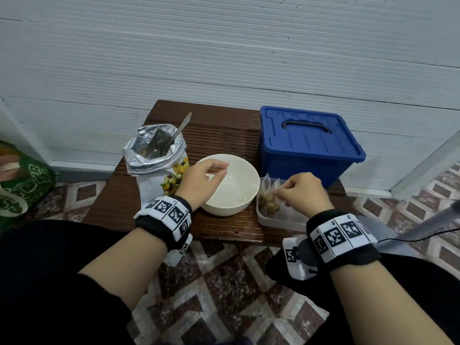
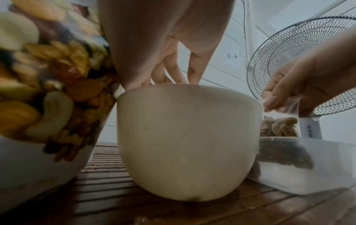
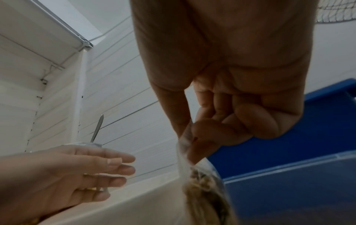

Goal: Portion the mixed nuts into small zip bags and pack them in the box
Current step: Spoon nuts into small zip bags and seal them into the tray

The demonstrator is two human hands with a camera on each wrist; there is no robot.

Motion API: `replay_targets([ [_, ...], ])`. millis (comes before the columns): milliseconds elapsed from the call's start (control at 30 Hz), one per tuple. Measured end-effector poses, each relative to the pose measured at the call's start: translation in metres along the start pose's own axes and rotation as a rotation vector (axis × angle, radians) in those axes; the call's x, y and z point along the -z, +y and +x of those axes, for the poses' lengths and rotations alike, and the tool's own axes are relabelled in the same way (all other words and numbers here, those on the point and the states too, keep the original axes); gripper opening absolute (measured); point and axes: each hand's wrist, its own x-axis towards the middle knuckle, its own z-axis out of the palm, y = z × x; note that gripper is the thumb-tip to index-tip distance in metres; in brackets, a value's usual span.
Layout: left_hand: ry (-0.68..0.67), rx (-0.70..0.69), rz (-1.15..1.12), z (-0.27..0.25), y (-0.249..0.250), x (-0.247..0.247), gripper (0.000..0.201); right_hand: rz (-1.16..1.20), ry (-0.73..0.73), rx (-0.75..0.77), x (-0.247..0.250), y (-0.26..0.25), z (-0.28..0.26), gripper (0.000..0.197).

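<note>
My left hand point(image 1: 217, 171) hovers over the white bowl point(image 1: 225, 207) with relaxed fingers and holds nothing; in the right wrist view the left hand point(image 3: 108, 167) looks loosely spread. My right hand point(image 1: 282, 194) pinches the top of a small clear zip bag point(image 1: 270, 206) filled with mixed nuts, just above a clear plastic container point(image 1: 276, 221). The same zip bag point(image 2: 280, 126) hangs from the right hand's fingers point(image 2: 273, 100), and the right wrist view shows the zip bag point(image 3: 204, 182) under thumb and forefinger. The blue box point(image 1: 306, 148) stands behind with its lid on.
An opened foil nut bag point(image 1: 154, 158) with a spoon point(image 1: 183, 125) in it stands left of the bowl on the small dark wooden table point(image 1: 224, 130). A standing fan point(image 2: 308, 57) is to the right. A green bag point(image 1: 22, 185) lies on the floor at left.
</note>
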Motion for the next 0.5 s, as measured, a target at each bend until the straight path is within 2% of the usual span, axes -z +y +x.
replay_targets([
  [200, -0.012, 0.008, 0.030, -0.001, -0.005, -0.001, 0.016, 0.089, -0.106, -0.081, -0.015, 0.007, 0.004, 0.023],
  [300, -0.059, 0.010, 0.108, -0.001, -0.006, -0.001, 0.023, 0.084, -0.161, -0.097, -0.020, 0.010, 0.005, 0.024],
  [400, -0.190, 0.012, 0.221, 0.001, -0.004, 0.001, 0.038, 0.105, -0.181, -0.061, -0.016, 0.008, 0.004, 0.028],
  [500, -0.352, 0.045, 0.436, 0.006, -0.006, 0.001, 0.046, 0.116, -0.159, -0.037, -0.011, 0.005, 0.003, 0.030],
])
